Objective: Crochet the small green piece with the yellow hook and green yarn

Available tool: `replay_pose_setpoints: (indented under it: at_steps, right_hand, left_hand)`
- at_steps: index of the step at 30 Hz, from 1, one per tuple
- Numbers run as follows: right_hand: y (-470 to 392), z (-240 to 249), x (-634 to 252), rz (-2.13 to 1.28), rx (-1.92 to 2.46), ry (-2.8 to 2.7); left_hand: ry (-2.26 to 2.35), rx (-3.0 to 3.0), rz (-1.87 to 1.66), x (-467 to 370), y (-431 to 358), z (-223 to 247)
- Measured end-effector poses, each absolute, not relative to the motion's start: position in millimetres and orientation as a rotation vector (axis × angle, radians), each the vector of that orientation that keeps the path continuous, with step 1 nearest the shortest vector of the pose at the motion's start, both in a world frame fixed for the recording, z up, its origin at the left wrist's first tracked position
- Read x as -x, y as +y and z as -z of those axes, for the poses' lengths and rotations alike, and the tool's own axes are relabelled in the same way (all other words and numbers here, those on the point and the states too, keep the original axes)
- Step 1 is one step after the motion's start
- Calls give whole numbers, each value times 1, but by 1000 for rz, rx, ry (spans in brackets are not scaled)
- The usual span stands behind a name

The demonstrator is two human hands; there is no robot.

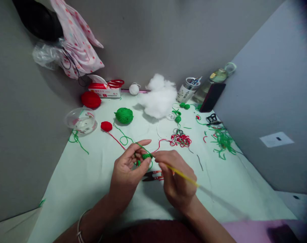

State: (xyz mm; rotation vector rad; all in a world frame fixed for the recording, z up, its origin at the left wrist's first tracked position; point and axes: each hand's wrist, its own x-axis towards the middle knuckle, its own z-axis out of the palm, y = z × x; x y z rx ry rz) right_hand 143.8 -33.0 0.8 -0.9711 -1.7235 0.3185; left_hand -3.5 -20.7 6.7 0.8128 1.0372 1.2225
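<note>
A small green crocheted piece point(146, 156) is pinched between the thumb and fingers of my left hand point(129, 168). Green yarn passes over my raised left index finger and runs back to a green yarn ball point(124, 115). My right hand point(177, 179) grips a thin yellow-handled hook point(182, 174), whose tip meets the green piece. The far end of the hook is blurred. Beneath my hands lie orange-and-black snips point(153, 175), partly covered by my right hand. A red strand leads from a small red ball point(106, 126) toward my left hand.
White stuffing point(158, 96) is piled at the back. Left of it are a red ball point(91, 99), a box point(106, 91) and a plastic bowl point(81, 120). To the right stand a pen cup point(187, 90), a bottle point(206, 84) and a phone point(212, 98), near green yarn scraps point(223, 140).
</note>
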Motion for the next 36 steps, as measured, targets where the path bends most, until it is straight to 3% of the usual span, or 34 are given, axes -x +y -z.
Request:
replay_pose_setpoints:
  at_steps: [4, 10, 13, 21, 27, 36]
  right_hand:
    - [-33, 3, -144, -108, 1017, -1765]
    - [-25, -5, -148, -636, 945, -1403]
    - [-22, -6, -145, -726, 932, -1380]
    - [-30, 5, -147, -320, 991, -1657]
    - [-22, 0, -150, -868, 952, -1234]
    - [-20, 4, -151, -1121, 942, -1056]
  left_hand:
    - [814, -560, -1089, 2, -19, -9]
    - [642, -395, -1006, 10, -13, -14]
    - [659, -510, -1009, 9, -17, -12]
    - [653, -415, -979, 5, -13, -8]
    - [692, -430, -1052, 8, -11, -10]
    - [795, -697, -1060, 9, -17, -2]
